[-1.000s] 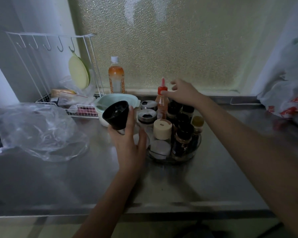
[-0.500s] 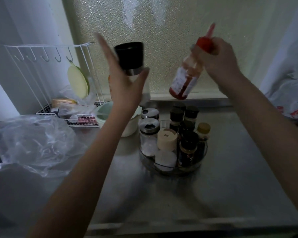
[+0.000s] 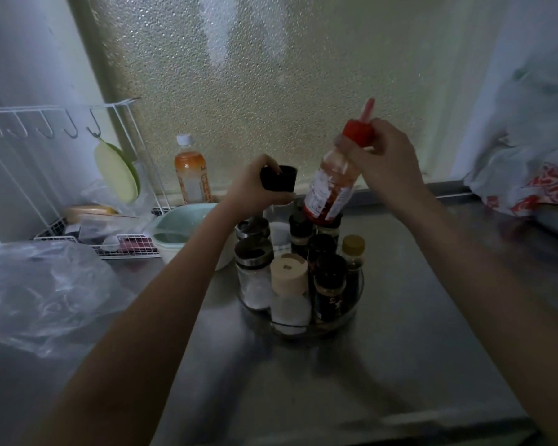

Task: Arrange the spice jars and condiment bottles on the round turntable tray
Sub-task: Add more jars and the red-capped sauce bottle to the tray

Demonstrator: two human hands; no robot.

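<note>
A round clear turntable tray (image 3: 356, 312) stands on the steel counter, crowded with several spice jars: a beige-capped one (image 3: 289, 275), glass shakers with metal lids (image 3: 253, 275), dark-capped jars (image 3: 329, 284). My left hand (image 3: 250, 188) grips a black-capped jar (image 3: 279, 178) just above the tray's far left side. My right hand (image 3: 385, 159) holds a red-capped sauce bottle (image 3: 331, 188) by its neck, tilted, its base over the tray's rear jars.
A pale green bowl (image 3: 174, 222) sits left of the tray. Behind it stand an orange drink bottle (image 3: 192, 173) and a white wire rack (image 3: 62, 175). A crumpled clear plastic bag (image 3: 39, 291) lies at left; another bag (image 3: 535, 185) at right.
Both hands have come down from head height towards the tray. The black-capped jar dropped to the tray's far left; the sauce bottle lowered over the rear jars.
</note>
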